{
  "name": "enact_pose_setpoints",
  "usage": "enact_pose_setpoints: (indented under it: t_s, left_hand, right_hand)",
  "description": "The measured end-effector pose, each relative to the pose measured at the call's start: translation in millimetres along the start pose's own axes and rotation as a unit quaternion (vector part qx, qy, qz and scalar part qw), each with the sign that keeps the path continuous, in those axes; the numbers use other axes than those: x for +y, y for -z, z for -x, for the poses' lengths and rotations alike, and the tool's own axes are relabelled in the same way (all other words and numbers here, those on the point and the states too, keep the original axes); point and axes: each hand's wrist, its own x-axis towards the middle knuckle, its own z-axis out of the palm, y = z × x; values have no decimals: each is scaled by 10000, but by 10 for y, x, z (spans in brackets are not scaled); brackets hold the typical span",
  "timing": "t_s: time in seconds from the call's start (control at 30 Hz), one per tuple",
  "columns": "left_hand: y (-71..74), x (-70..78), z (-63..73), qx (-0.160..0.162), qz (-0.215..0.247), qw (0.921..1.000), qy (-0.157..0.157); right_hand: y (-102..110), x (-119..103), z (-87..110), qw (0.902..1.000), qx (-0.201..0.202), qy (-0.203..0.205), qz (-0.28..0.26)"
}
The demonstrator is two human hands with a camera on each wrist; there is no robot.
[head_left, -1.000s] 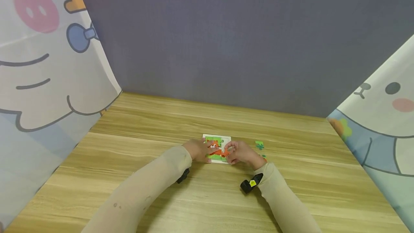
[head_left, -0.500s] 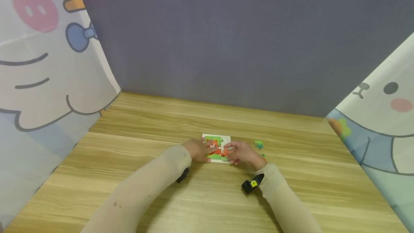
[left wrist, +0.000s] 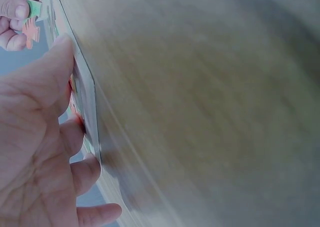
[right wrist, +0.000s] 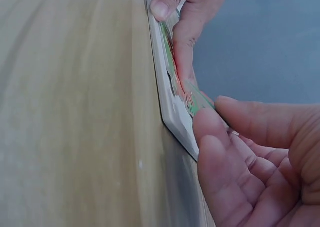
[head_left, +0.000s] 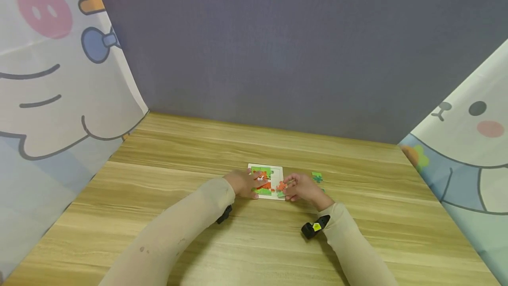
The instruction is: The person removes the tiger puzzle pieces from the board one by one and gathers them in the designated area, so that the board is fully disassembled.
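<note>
A small jigsaw puzzle in a white tray lies on the wooden table, its left part filled with an orange tiger on green. The left hand rests on those pieces with fingers spread; in the left wrist view its thumb lies at the tray edge. Between thumb and fingers the right hand pinches an orange and green puzzle piece, tilted over the tray's bare lower right part. The right wrist view shows that piece nearly edge-on, close over the tray rim.
A green puzzle piece lies on the table right of the tray, with another piece mostly hidden behind the right hand. A grey panel stands along the back of the table, and cartoon-printed sheets flank both sides.
The right hand has drawn slightly right, and the puzzle piece it pinches has shifted right and tilted, away from the tiger pieces. The left hand stays where it was.
</note>
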Motion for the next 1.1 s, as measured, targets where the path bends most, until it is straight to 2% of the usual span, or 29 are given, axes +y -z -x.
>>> enact_pose_setpoints:
  t_s: [0.27,0.6,1.1]
  left_hand:
    - [-7,-11,-7,10,-203,9998,-32]
    - [-9,-18,-19,22,-123,9999,-56]
    - [-3,-19,7,1,-138,9998,-121]
  right_hand:
    - [46,24,36,9999,71,46,-57]
    - [112,31,81,9998,193,-69,-1]
    - [224,64,177,9999,94,77,-64]
